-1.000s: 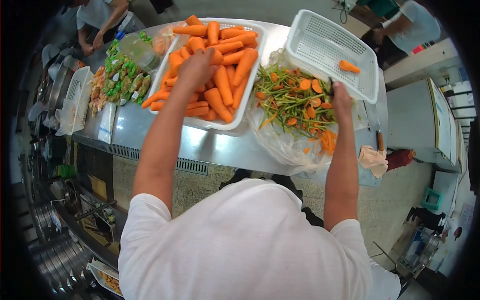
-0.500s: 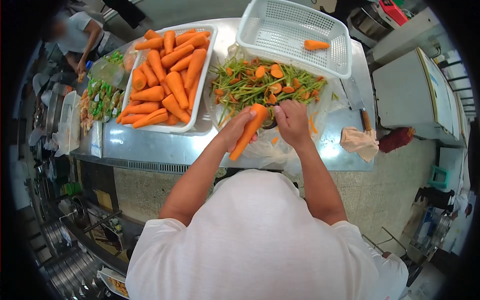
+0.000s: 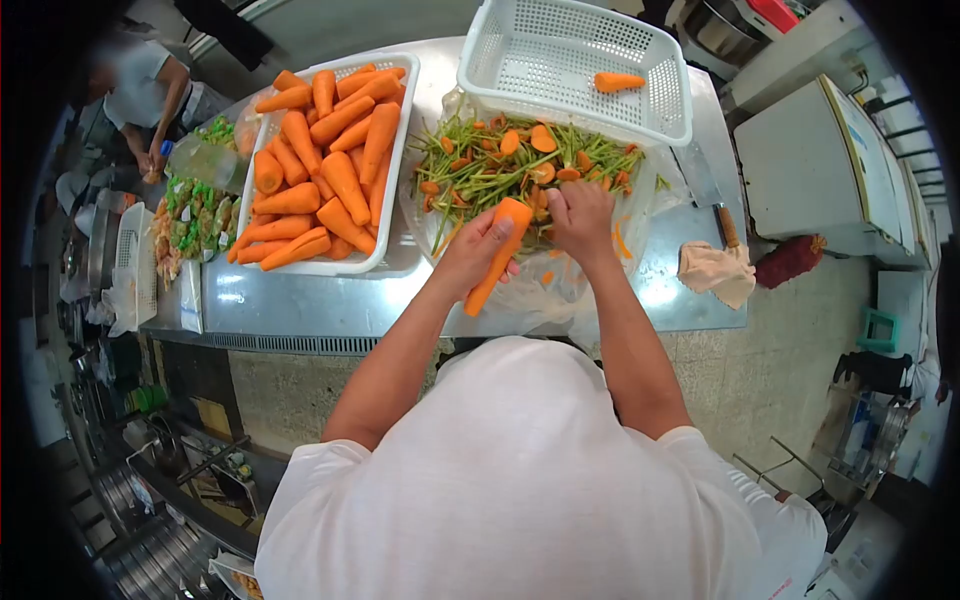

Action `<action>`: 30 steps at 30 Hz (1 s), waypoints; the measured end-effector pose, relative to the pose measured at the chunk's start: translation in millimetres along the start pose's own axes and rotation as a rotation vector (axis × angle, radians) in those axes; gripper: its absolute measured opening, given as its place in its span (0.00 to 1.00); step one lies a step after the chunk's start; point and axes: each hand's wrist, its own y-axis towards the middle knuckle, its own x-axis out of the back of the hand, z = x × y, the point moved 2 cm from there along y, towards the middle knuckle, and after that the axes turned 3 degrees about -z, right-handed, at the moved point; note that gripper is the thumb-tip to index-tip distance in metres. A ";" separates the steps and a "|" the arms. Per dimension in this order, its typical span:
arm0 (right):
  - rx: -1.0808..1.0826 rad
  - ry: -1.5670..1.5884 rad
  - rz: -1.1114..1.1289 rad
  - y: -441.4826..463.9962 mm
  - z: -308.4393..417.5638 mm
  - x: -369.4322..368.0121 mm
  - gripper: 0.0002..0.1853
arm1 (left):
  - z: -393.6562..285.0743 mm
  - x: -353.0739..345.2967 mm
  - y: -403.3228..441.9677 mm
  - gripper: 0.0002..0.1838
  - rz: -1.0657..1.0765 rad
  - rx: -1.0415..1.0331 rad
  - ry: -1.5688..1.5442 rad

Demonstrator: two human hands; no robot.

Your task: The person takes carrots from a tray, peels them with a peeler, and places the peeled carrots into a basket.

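Observation:
An orange carrot (image 3: pixel 500 258) is gripped in my left hand (image 3: pixel 470 256), its thick end tilted up and its other end toward me. My right hand (image 3: pixel 583 222) is closed just right of the carrot, and what its fingers hold is hidden. Beneath and beyond both hands lies a pile of green stems and carrot tops (image 3: pixel 480 170) on clear plastic. To the left, a white basket (image 3: pixel 400 150) is heaped with whole carrots (image 3: pixel 343 183). Behind the pile stands another white basket (image 3: pixel 550 50) with a single carrot (image 3: pixel 620 82) in it.
On the metal table (image 3: pixel 290 300), a knife (image 3: pixel 705 180) with a wooden handle lies at the right by a beige cloth (image 3: pixel 718 272). A dark red bundle (image 3: pixel 790 262) is beside the table. Green-wrapped items (image 3: pixel 200 215) sit at the left, near another person (image 3: pixel 150 85).
My right hand has shifted slightly up, and the dark object seen beside its fingers is now hidden. The left hand still holds the carrot. The whole view has shifted a little.

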 end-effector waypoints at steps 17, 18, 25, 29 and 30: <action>-0.019 -0.084 -0.049 -4.3 -7.3 -5.4 0.10 | -9.0 -1.3 2.1 0.24 -0.012 0.069 -0.007; -0.017 -0.065 -0.046 -4.3 -1.5 -0.2 0.10 | -8.4 1.0 5.5 0.25 -0.013 0.071 -0.009; 0.027 -0.137 -0.026 -6.7 -15.8 -13.5 0.10 | -11.5 -2.8 1.2 0.25 0.007 0.106 0.019; 0.120 -0.012 -0.052 -1.7 14.1 3.3 0.11 | -11.2 -9.0 -1.3 0.25 -0.051 0.063 0.122; 0.134 -0.010 -0.040 2.3 6.4 -4.5 0.12 | -11.0 -7.2 4.7 0.24 -0.040 0.064 0.083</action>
